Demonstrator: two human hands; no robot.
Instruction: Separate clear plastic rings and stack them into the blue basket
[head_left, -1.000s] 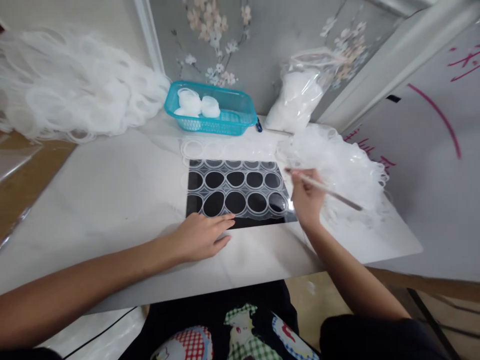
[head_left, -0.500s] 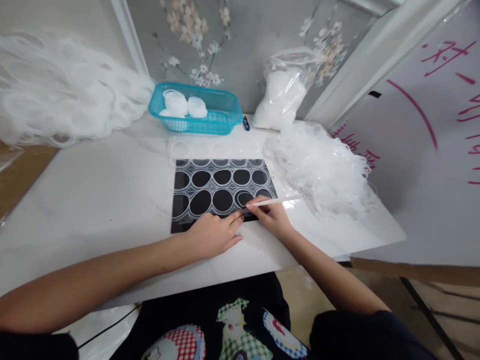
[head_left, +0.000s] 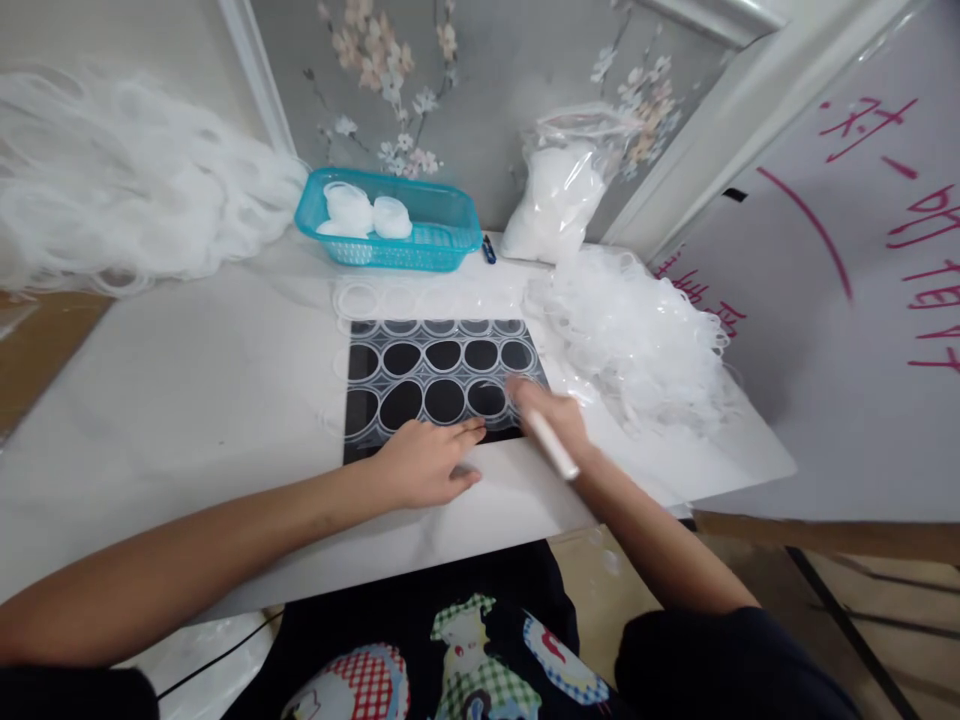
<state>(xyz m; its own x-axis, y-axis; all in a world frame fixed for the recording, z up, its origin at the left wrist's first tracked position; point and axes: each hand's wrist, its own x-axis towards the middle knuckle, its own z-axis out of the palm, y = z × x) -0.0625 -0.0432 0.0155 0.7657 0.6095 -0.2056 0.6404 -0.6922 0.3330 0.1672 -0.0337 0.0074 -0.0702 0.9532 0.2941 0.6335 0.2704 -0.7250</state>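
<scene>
A black mat (head_left: 444, 401) lies on the white table, under a clear sheet (head_left: 420, 379) patterned with rows of white-edged ovals. My left hand (head_left: 426, 464) rests flat at the lower edge of the sheet, fingers stretched out and holding nothing. Over the right end of the sheet, my right hand (head_left: 564, 420) is closed around a slim white pen-like tool (head_left: 553, 447). Motion blurs this hand, and the tool's tip cannot be made out. Part of the sheet extends beyond the mat's far edge, with faint rings (head_left: 358, 300) showing on the white tabletop.
Right of the mat is a tangled heap of clear plastic offcuts (head_left: 637, 340). Behind stand a blue basket (head_left: 450, 250) with white round stacks and a filled clear bag (head_left: 551, 195). A larger white heap (head_left: 135, 190) is at left. A whiteboard (head_left: 825, 400) borders the right side.
My right hand has moved up and right along the sheet, and the white tool has swung from pointing right to pointing down toward my wrist. My left hand has stayed almost in place.
</scene>
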